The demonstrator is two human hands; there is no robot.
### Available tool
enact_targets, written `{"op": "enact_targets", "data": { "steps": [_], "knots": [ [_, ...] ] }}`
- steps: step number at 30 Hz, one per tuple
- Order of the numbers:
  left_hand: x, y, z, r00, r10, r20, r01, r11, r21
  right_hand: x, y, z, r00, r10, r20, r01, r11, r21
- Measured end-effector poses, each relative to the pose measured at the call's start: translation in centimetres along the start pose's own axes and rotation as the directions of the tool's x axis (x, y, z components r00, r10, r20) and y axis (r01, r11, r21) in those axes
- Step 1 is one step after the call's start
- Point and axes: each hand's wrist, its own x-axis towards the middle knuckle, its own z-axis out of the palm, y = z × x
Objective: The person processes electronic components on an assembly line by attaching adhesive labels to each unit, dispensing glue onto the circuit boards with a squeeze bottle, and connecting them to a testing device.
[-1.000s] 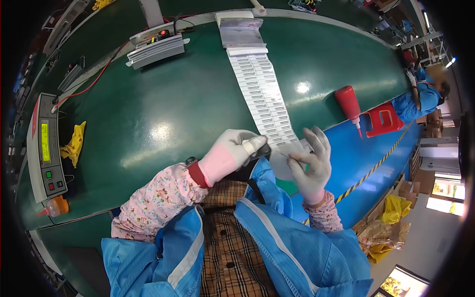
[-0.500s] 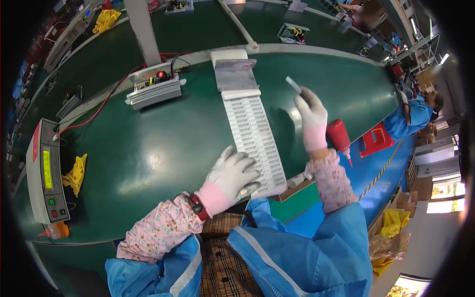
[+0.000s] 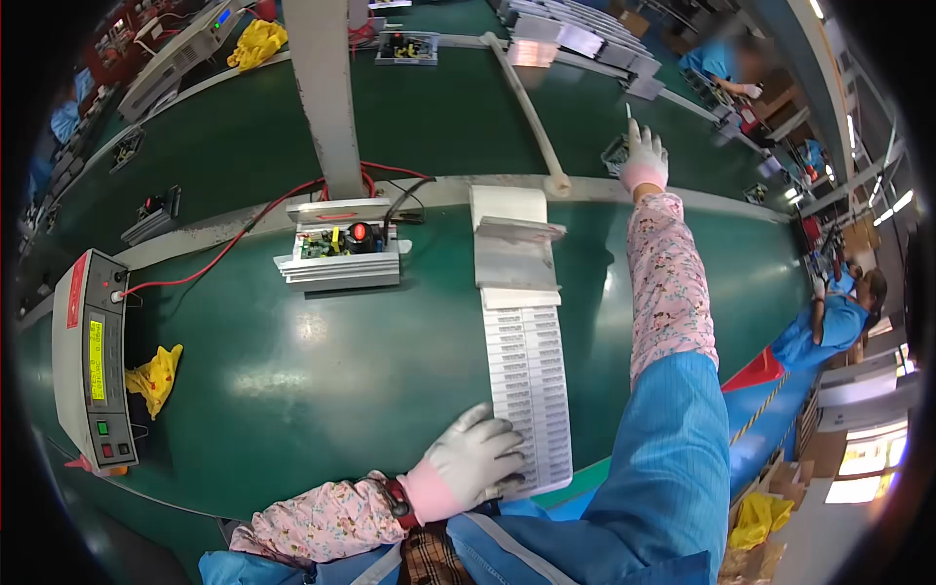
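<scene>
White, close-printed labels run in two columns down a long sheet (image 3: 531, 390), which lies on the green table (image 3: 390, 409) in front of the person. A bent metal plate (image 3: 514, 255) sits across the far part of the sheet. The gloved left hand (image 3: 476, 458) is spread, palm down, its fingers reaching over the left edge of the sheet near its lower end. The gloved right hand (image 3: 645, 161) is stretched far forward beyond the pale rail (image 3: 448, 189), pinching a narrow white strip (image 3: 629, 112) that sticks up from the fingertips; a small circuit unit (image 3: 613, 156) is just beside this hand

To the left of the plate, a finned metal housing (image 3: 341, 275) stands on the table with electronic parts inside, a round red-topped one among them. Dark and red leads run near it, and a red wire (image 3: 214, 240) reaches the tester (image 3: 112, 327) at the far left, whose screen glows yellow-green. A crumpled yellow cloth (image 3: 156, 378) lies beside the tester. Past the rail are a grey post (image 3: 330, 97) and a long pale tube (image 3: 526, 107). At the right, a co-worker (image 3: 829, 322) in blue is at the table's far end
</scene>
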Motion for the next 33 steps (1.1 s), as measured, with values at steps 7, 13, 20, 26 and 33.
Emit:
{"op": "enact_targets", "data": {
  "steps": [7,13,20,26,33],
  "knots": [
    [-0.3,-0.4,0.4,1.0,-0.015,-0.022,0.015,1.0,-0.001,1.3,0.5,-3.9,0.936,0.066,0.346,-0.163,0.952,0.26],
    [0.1,0.0,0.1,1.0,-0.007,-0.01,0.007,1.0,-0.001,-2.5,0.2,-11.2,0.984,0.176,0.005,-0.146,0.799,0.583],
    [0.6,0.4,-2.2,0.943,-0.015,-0.333,0.017,1.0,0.003,-10.2,-5.9,-28.9,0.977,-0.053,-0.207,0.214,0.232,0.949],
    [-1.2,0.4,-6.3,0.428,-0.171,-0.887,0.159,0.981,-0.113,-17.5,-12.5,-37.0,0.741,-0.651,-0.165,0.377,0.2,0.904],
    [-3.5,-2.3,-5.5,0.288,-0.597,-0.749,0.147,0.8,-0.581,-21.2,-17.2,-38.0,0.788,-0.602,-0.133,0.299,0.184,0.936]
  ]
}}
